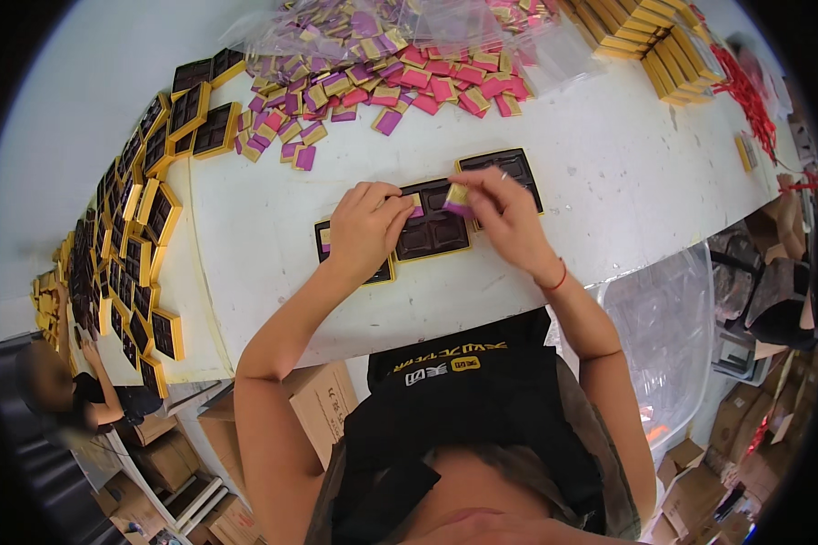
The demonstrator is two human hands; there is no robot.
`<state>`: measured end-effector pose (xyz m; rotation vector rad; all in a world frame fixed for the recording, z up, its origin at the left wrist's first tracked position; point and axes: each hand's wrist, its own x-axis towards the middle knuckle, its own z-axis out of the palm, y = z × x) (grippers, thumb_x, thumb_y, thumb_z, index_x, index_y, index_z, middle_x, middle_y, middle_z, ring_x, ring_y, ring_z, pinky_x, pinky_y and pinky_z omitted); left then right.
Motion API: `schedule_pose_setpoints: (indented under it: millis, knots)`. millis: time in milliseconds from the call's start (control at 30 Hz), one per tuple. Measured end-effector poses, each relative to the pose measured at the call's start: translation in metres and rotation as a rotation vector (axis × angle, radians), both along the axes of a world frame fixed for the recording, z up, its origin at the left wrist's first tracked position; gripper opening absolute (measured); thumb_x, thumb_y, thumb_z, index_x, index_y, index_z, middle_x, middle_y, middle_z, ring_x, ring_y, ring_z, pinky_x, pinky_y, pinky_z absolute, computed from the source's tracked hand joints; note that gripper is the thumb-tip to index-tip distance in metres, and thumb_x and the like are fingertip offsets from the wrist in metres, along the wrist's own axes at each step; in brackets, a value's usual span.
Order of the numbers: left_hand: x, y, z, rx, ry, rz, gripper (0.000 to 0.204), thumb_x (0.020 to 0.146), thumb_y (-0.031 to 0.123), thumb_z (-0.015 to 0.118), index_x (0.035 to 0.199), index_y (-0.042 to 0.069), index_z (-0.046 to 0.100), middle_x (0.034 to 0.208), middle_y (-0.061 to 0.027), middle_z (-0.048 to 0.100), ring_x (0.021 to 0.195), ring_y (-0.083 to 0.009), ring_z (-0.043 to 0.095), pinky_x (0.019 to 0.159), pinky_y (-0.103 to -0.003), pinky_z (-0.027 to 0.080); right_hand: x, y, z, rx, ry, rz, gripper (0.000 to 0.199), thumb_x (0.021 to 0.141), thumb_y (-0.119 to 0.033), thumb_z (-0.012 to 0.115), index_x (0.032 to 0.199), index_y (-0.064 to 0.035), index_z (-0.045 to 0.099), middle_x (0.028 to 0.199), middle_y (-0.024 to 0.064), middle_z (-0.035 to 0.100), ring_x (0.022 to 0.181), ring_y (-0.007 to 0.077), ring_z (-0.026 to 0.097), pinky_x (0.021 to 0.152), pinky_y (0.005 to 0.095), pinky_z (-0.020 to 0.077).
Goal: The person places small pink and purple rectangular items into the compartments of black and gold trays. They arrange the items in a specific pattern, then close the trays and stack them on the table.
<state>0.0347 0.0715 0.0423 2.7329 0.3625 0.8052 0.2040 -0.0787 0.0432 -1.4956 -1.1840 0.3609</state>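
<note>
Here, three dark compartment trays with gold rims are laid side by side on the white table (609, 173) in front of the person. The middle tray (434, 232) is being filled; the left tray (354, 259) is mostly hidden under the left hand (365, 229), and the right tray (504, 168) lies behind the right hand (504, 218), its compartments seemingly bare.

Progress is judged early for these three trays: one purple-and-gold wrapped piece is seen at the near-left corner of the left tray (324, 240), another under the left fingertips at the middle tray's upper-left corner, and most dark compartments of the middle tray show unfilled. Much is already laid out along the table's left edge, where a long row of gold-rimmed trays (145, 227) is spread; whether those are filled cannot be told at this size.

The left hand is closed narrowly, its fingertips pressed on a small wrapped piece. The right hand is pinched on a purple-and-gold wrapped piece (456, 198), held just above the middle tray's upper-right compartment.

A large heap of pink and purple wrapped pieces (400, 73) lies well beyond, near clear plastic bags. Stacked gold box lids (645, 36) stand at the far right.
</note>
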Motion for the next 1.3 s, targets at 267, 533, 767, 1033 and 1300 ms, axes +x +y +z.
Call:
schedule_pose_setpoints:
  millis: [267,533,767,1033,1300]
  knots:
    - [-0.003,-0.010,0.006,0.041,0.034,0.011,0.015,0.080,0.017,0.073,0.088,0.005,0.071,0.095,-0.0055,0.064,0.086,-0.0234,0.061,0.074,-0.035,0.048,0.101,0.080,-0.012,-0.082,-0.176,0.132,0.024,0.095,-0.020,0.056,0.102,0.0004,0.066,0.081,0.0077,0.063,0.077,0.0173,0.061,0.066,0.0346,0.0497]
    - [-0.004,-0.015,0.005,0.078,0.024,0.029,0.017,0.080,0.015,0.073,0.093,0.005,0.070,0.098,-0.0062,0.064,0.088,-0.0242,0.061,0.076,-0.036,0.049,0.097,0.142,-0.008,-0.428,-0.735,-0.300,0.029,0.085,-0.032,0.065,0.082,-0.0030,0.068,0.084,0.0159,0.068,0.077,0.0356,0.067,0.067,0.0461,0.0531]
    - [-0.009,-0.014,0.005,0.072,0.056,0.004,0.022,0.080,0.015,0.073,0.099,0.004,0.069,0.102,-0.0066,0.064,0.093,-0.0242,0.061,0.081,-0.036,0.048,0.104,0.114,0.012,-0.280,0.222,0.190,0.021,0.094,-0.018,0.060,0.093,0.0018,0.066,0.081,0.0079,0.067,0.069,0.0154,0.066,0.055,0.0293,0.0496]
    - [-0.016,-0.015,0.007,0.105,0.109,-0.030,0.035,0.079,0.016,0.074,0.110,0.002,0.064,0.111,-0.0095,0.062,0.101,-0.0262,0.060,0.092,-0.039,0.046,0.050,0.047,0.027,-0.362,0.021,0.396,0.025,0.094,0.000,0.052,0.118,-0.0056,0.056,0.080,0.0008,0.061,0.068,0.0073,0.059,0.064,0.0231,0.0477]
    - [-0.016,-0.014,0.009,0.032,0.100,-0.024,0.025,0.076,0.012,0.075,0.097,0.003,0.065,0.114,-0.0093,0.063,0.100,-0.0291,0.061,0.088,-0.039,0.047,0.031,0.046,0.010,-0.300,0.266,0.347,0.010,0.092,-0.004,0.060,0.102,-0.0021,0.063,0.080,0.0013,0.062,0.068,0.0064,0.058,0.066,0.0225,0.0486]
